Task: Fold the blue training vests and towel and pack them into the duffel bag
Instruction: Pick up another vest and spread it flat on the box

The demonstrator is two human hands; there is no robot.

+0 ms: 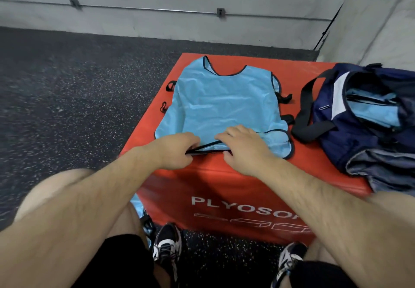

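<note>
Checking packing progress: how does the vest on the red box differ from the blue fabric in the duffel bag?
The vest lies spread flat on the plyo box, its whole outline showing; the blue fabric sits bunched inside the duffel bag, mostly hidden. The left hand and right hand grip the vest's near hem; no hand touches the blue fabric. Both are light blue.

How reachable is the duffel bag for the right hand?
Probably yes: the duffel bag lies right of the right hand on the same red box, nothing between, though that hand holds the vest.
</note>
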